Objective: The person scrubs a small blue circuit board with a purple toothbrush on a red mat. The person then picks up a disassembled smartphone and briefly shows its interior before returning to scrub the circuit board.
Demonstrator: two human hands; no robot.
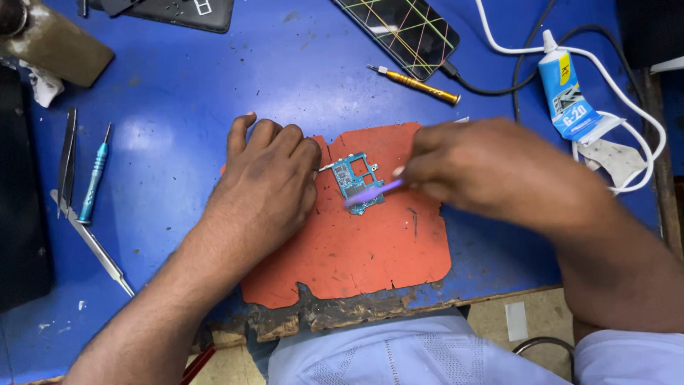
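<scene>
Fingers of my left hand point(267, 178) are curling together, fingertips pinning the left edge of the small blue-green circuit board point(356, 182) on the orange mat point(370, 257). My right hand point(491, 167) is pinching a thin purple tool point(374, 192), blurred, its tip lying across the board. I am judging this as the brushing or prying step; next, I am needing light, steady strokes. Board's long axis is running roughly away from me; the tool is pointing left.

bare blue table point(185, 93) left; cables point(627, 107), glue tube point(566, 89) crowd right
</scene>
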